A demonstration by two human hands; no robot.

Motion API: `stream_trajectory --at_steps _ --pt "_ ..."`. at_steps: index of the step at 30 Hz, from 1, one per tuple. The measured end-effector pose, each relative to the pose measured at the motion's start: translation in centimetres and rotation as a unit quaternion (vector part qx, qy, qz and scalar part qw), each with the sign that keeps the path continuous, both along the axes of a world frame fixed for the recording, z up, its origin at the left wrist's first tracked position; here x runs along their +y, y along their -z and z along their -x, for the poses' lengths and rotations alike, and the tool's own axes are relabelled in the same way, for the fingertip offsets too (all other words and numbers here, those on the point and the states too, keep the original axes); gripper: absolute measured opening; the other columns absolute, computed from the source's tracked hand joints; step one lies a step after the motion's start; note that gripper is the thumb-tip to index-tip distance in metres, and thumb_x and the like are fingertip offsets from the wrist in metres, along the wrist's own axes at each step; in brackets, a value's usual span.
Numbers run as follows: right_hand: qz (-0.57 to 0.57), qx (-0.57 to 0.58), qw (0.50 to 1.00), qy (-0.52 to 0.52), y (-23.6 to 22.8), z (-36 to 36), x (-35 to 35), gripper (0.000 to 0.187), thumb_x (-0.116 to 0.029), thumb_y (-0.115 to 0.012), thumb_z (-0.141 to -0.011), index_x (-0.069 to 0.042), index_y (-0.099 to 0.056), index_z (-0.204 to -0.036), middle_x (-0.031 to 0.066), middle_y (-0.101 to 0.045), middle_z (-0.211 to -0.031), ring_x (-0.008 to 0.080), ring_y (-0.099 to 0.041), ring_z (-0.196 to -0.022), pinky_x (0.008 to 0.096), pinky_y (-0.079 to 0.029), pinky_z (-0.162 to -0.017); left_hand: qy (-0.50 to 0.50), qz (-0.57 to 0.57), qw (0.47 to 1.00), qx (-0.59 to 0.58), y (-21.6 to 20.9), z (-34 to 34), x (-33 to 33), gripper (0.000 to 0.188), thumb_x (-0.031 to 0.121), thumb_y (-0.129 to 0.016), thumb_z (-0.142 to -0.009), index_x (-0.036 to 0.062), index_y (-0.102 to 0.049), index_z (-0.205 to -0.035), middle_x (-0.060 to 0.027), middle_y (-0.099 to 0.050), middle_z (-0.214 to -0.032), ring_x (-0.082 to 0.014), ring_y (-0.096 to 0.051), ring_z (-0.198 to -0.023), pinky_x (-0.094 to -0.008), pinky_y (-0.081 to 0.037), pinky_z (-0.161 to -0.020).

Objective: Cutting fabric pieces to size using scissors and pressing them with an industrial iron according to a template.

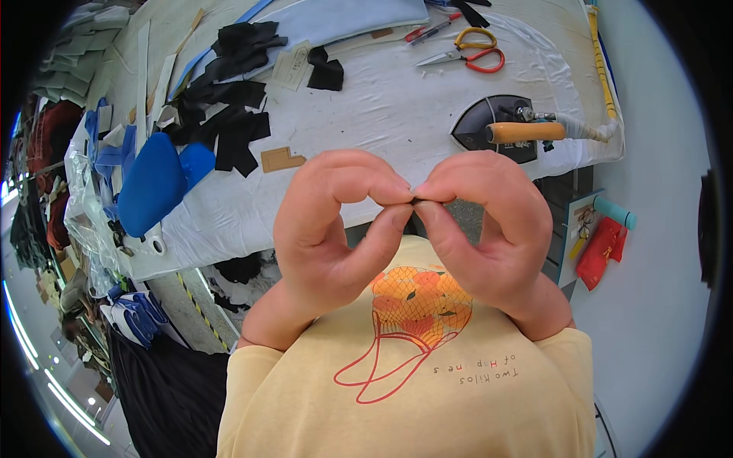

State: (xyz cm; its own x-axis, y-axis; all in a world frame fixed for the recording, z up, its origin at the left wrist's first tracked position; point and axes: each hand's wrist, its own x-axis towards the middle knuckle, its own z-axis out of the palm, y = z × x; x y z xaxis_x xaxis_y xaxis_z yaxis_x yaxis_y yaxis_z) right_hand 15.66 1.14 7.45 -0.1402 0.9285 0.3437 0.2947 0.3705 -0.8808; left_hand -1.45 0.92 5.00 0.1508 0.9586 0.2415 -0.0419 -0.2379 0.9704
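The steam iron [496, 111], dark with a cylindrical tan handle, rests on the white-covered worktop [366, 107] near its right end, pointed tip leftward, a pale hose [582, 127] joined at its right. A brown cardboard piece [282, 159], notched, lies flat near the front edge.

iron [472, 126]: black, tan handle [527, 132] | scissors [460, 56]: red, yellow handles [489, 70] | scraps [243, 141]: black | T-shirt [290, 397]: pale yellow, orange netted print [424, 301]

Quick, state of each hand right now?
Left hand: closed in a pinch; anything held can't be told.
Right hand: also pinched closed; anything held can't be told.
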Motion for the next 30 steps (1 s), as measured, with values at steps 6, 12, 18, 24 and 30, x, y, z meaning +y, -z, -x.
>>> stream_trajectory --at_steps 6,12,18,24,30 --pt "-0.004 0.0 1.0 0.018 -0.2 0.0 -0.2 0.018 0.008 -0.071 -0.07 -0.002 -0.067 -0.084 0.0083 -0.066 -0.079 0.021 -0.063 -0.071 0.0287 -0.051 -0.062 0.001 0.012 1.0 0.009 -0.3 -0.1 -0.2 0.028 -0.01 -0.07 -0.071 0.0046 -0.063 -0.093 -0.0074 -0.065 -0.09 -0.0199 -0.062 -0.087 -0.0289 -0.046 -0.075" --pt "-0.002 -0.018 1.0 0.014 -0.5 -0.3 -0.5 0.018 0.008 -0.072 -0.069 -0.002 -0.067 -0.083 0.0076 -0.066 -0.078 0.0206 -0.063 -0.069 0.0285 -0.051 -0.062 -0.008 0.021 1.0 -0.001 -0.5 -0.4 -0.5 0.024 -0.008 -0.069 -0.073 0.0043 -0.063 -0.092 -0.0079 -0.066 -0.09 -0.0203 -0.062 -0.086 -0.0294 -0.046 -0.076" --pt "0.033 0.011 0.999 0.007 -0.4 -0.4 -0.9 0.017 0.007 -0.072 -0.071 -0.002 -0.067 -0.084 0.0071 -0.066 -0.079 0.0181 -0.063 -0.07 0.0269 -0.051 -0.063 -0.013 0.013 1.0 0.003 -0.5 -0.8 -0.7 0.022 -0.007 -0.069 -0.074 0.0034 -0.061 -0.092 -0.0082 -0.065 -0.089 -0.0212 -0.061 -0.085 -0.0301 -0.046 -0.077" --pt "0.249 0.204 0.946 -0.03 -0.6 -0.8 -1.3 0.011 0.002 -0.069 -0.082 0.0 -0.067 -0.093 0.0049 -0.066 -0.084 0.0104 -0.062 -0.075 0.0233 -0.051 -0.068 0.011 0.096 0.991 -0.088 -0.5 -1.0 -1.1 0.019 -0.008 -0.065 -0.081 0.0011 -0.059 -0.096 -0.0081 -0.063 -0.095 -0.0166 -0.059 -0.086 -0.028 -0.046 -0.078" --pt "0.311 0.239 0.919 -0.032 -0.7 -1.3 -1.6 0.011 -0.001 -0.068 -0.088 0.003 -0.066 -0.097 0.004 -0.067 -0.089 0.0075 -0.062 -0.078 0.0223 -0.051 -0.071 0.016 0.052 0.997 -0.055 -0.7 -0.7 -1.0 0.026 -0.01 -0.067 -0.079 -0.0005 -0.06 -0.102 -0.008 -0.061 -0.098 -0.0154 -0.058 -0.085 -0.0267 -0.046 -0.078"
